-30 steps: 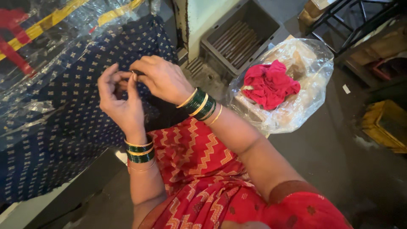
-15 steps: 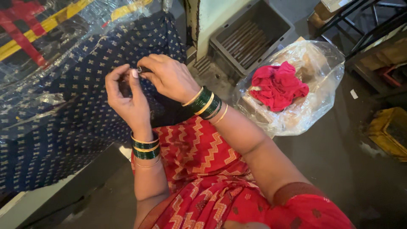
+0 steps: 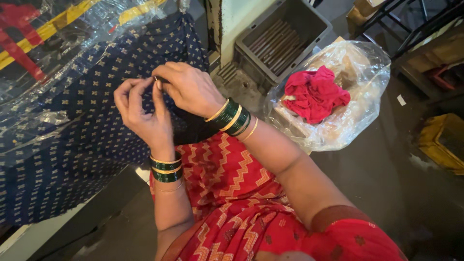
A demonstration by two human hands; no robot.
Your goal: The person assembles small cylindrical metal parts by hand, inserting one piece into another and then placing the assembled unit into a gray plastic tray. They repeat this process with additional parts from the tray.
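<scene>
Left hand (image 3: 142,113) and right hand (image 3: 191,89) together above the edge of a blue patterned cloth (image 3: 72,145), fingertips pinching something too small to make out; cloth spread left, partly under clear plastic wrap (image 3: 58,53); grey crate (image 3: 282,36) behind; plastic bag (image 3: 338,123) with red rag (image 3: 314,94) well apart to the right; bare floor (image 3: 386,183) beyond.

Dark blue cloth (image 3: 72,145) with small gold motifs, draped, fingers pinching its edge.
</scene>
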